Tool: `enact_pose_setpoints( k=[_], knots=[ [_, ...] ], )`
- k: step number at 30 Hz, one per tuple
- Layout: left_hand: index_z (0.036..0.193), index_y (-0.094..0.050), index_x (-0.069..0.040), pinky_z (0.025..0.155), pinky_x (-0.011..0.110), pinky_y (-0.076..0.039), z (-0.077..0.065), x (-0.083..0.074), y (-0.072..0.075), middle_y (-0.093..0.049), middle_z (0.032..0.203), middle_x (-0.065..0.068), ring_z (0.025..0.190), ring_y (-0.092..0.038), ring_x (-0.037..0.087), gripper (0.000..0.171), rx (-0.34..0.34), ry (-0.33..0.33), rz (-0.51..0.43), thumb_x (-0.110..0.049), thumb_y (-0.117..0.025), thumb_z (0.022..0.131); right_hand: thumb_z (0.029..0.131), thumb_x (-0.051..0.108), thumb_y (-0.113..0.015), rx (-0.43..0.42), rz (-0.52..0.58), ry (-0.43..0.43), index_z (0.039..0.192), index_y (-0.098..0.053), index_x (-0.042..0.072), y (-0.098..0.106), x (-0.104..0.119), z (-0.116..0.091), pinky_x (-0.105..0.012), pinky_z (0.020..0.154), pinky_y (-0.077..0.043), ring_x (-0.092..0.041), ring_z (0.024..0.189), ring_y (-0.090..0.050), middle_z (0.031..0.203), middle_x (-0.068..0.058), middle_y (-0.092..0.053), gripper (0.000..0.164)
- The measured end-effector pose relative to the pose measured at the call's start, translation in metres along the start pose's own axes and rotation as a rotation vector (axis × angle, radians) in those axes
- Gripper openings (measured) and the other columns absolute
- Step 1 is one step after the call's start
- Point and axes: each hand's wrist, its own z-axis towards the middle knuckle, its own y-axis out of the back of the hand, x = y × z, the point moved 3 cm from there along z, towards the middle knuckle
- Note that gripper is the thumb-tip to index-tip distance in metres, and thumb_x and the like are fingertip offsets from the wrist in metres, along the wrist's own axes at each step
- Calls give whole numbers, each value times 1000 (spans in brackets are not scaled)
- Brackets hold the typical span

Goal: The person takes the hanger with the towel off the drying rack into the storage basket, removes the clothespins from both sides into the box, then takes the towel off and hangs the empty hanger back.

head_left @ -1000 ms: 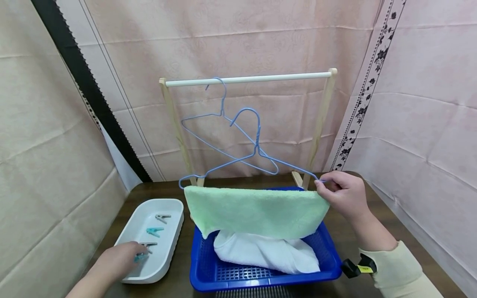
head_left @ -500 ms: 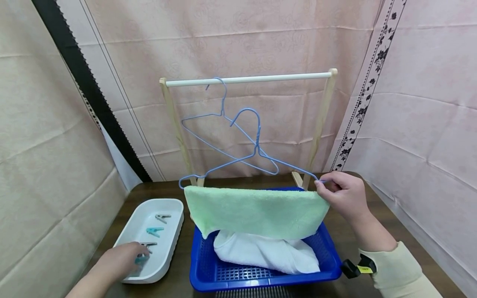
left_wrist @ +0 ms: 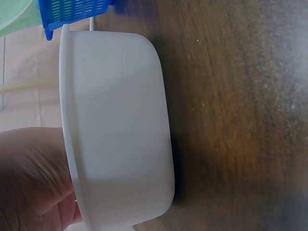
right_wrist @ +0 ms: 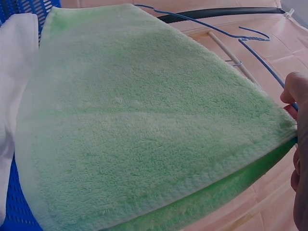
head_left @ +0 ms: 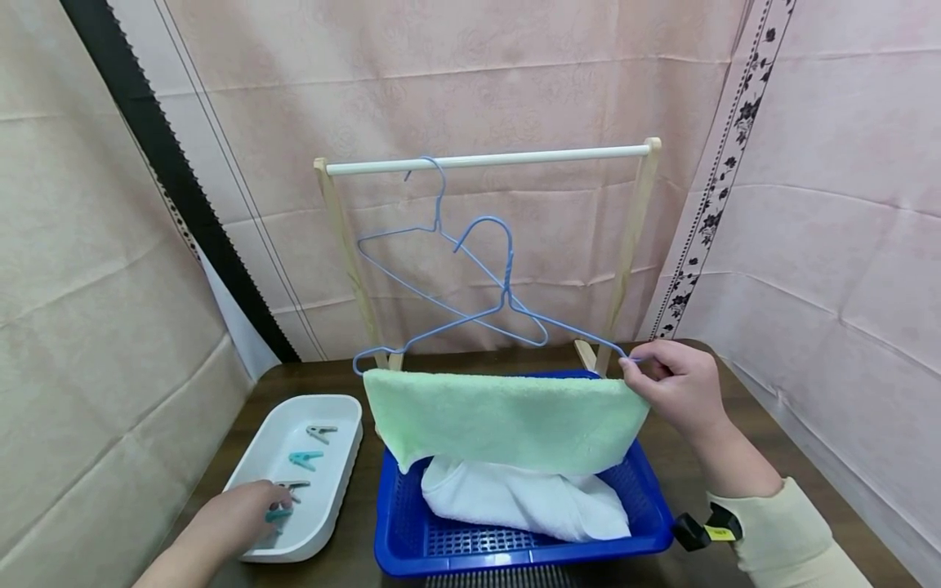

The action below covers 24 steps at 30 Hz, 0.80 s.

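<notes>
A light green towel (head_left: 507, 416) hangs folded over the lower bar of a blue wire hanger (head_left: 507, 278). My right hand (head_left: 676, 384) pinches that hanger's right corner at the towel's edge; the right wrist view shows the towel (right_wrist: 144, 115) close up. My left hand (head_left: 238, 516) reaches over the near left rim of a white tray (head_left: 334, 506). Its fingertips are at a teal clothespin (head_left: 278, 515), beside a grey clothespin (head_left: 294, 485). Whether the fingers pinch one is hidden. In the left wrist view the tray's wall (left_wrist: 115, 120) covers the fingertips.
A blue basket (head_left: 515, 563) holds a white towel (head_left: 522, 498) beneath the green one. Another blue hanger (head_left: 439, 208) hangs from the white rod (head_left: 544, 155) of a wooden rack behind. A teal clothespin (head_left: 305, 460) and a grey one (head_left: 321, 431) lie farther back in the tray.
Hardly anything differs. The head view has shifted very slightly. The left hand stays in the tray with small finger motion at the teal clothespin; the right hand, hanger and green towel hold still.
</notes>
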Motion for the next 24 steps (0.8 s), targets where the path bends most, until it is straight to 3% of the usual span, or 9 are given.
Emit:
enact_pose_setpoints(
  k=[14, 24],
  knots=[
    [94, -72, -19, 67, 39, -49, -4, 8, 1, -64, 86, -3, 73, -57, 12, 17, -75, 37, -71, -12, -79, 80, 69, -7, -75, -5, 9, -12, 72, -69, 7, 3, 1, -1, -19, 45, -29, -1, 51, -34, 55, 9, -40, 16],
    [100, -73, -16, 67, 37, -50, -5, 7, 21, -64, 84, -6, 74, -55, 12, 13, -101, 107, -184, -24, -73, 90, 68, -6, -75, -18, 2, 15, 72, -70, 8, 4, 1, 1, -19, 45, -29, 0, 51, -34, 55, 10, -40, 15]
  ],
)
